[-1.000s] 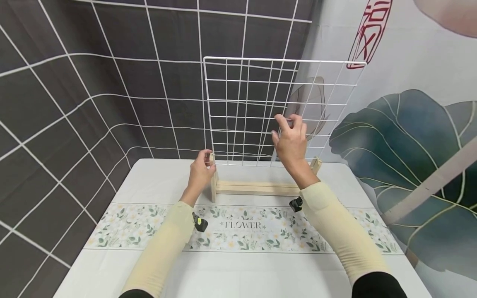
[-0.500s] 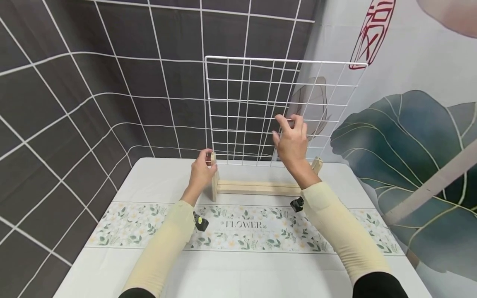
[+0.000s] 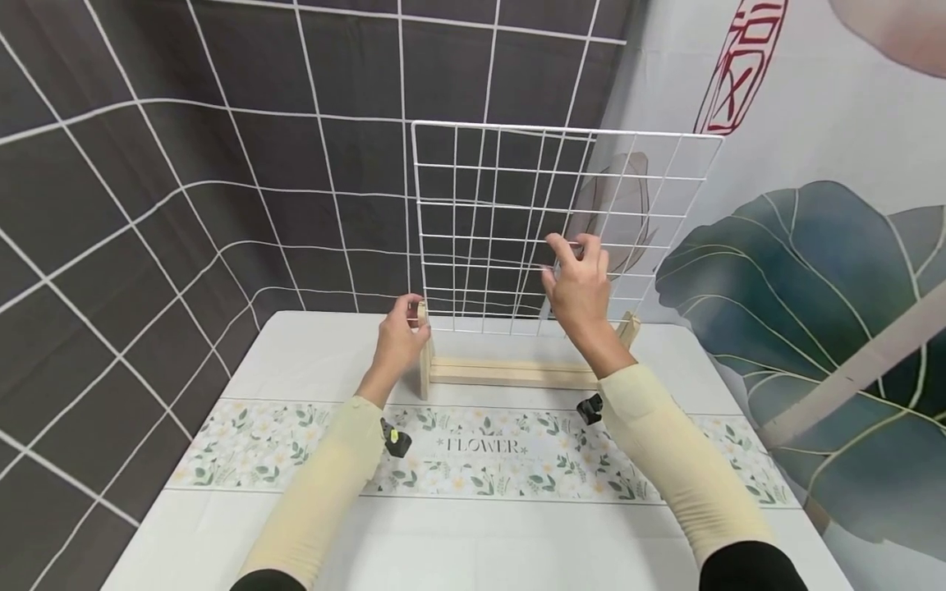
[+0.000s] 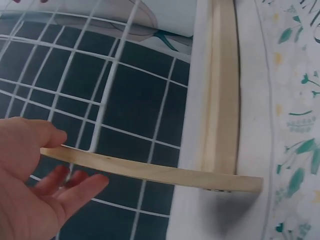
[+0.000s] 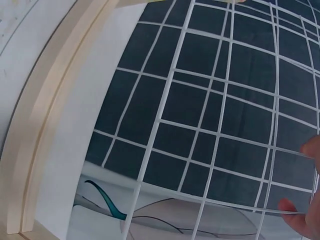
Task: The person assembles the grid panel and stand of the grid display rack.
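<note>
A white wire grid panel (image 3: 488,205) stands nearly upright over a light wooden stand (image 3: 510,374), its lower edge between the two side pieces. My right hand (image 3: 582,286) grips the panel's wires right of its middle with curled fingers. At the panel's lower left corner, my left hand (image 3: 399,338) pinches the top of the stand's left side piece (image 4: 150,170), thumb on one face and fingers on the other. In the left wrist view the panel's corner meets that side piece near my thumb. Only parts of my right fingers (image 5: 300,220) show in the right wrist view.
The stand rests on a white table (image 3: 473,533) crossed by a floral strip (image 3: 484,472) printed "FLOWER". Behind rises a dark cloth (image 3: 355,66) with white grid lines. A pale backdrop (image 3: 665,74) with large painted leaves hangs at the right.
The panel's top edge has come down slightly in the head view, and my right hand has dropped a little with it. My left hand stays at the side piece.
</note>
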Tool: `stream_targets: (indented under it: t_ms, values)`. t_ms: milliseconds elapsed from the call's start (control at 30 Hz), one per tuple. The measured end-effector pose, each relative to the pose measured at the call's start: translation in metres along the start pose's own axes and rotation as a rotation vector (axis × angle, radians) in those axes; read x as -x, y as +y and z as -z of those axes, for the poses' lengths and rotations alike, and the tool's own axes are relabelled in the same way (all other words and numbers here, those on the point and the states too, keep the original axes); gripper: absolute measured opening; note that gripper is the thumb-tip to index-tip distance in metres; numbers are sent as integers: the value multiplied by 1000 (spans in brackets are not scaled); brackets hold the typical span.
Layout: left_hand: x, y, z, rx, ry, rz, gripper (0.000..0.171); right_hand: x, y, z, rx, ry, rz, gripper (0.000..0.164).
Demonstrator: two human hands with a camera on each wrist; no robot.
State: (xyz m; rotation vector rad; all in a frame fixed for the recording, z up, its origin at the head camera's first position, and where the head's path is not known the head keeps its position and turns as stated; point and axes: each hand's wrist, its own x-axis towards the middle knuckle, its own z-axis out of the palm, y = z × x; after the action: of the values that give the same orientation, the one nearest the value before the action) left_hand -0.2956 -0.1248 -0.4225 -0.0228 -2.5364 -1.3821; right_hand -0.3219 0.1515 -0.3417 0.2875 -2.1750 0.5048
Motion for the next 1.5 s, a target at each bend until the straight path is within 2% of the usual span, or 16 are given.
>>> stream_targets:
  t_ms: [100,200,467,633,767,1033,1200,1333,1500]
  values:
    - [-3,4,5,-31,-21,-2,53,1,-1,-1,-1,6,-11,39]
    - [-6,15,12,-41,-7,-21,55,4,-1,-3,2,3,-17,40]
    - [-20,65,31,51,142,-160,62,7,2,-9,-15,11,-33,42]
    - [-27,93,33,70,169,-221,69,7,4,-8,-9,10,-27,43]
    - [-31,110,30,52,189,-241,75,8,5,-7,-1,1,-22,43]
    - [-40,134,28,-4,280,-224,86,10,5,-6,8,2,-12,43]
    - [-46,147,23,-52,341,-178,92,11,7,-6,5,3,-9,43]
    - [-48,151,19,-37,373,-142,87,11,9,-5,-2,-23,-3,45]
    - [-49,152,18,-31,377,-127,83,12,12,-1,2,-68,21,55]
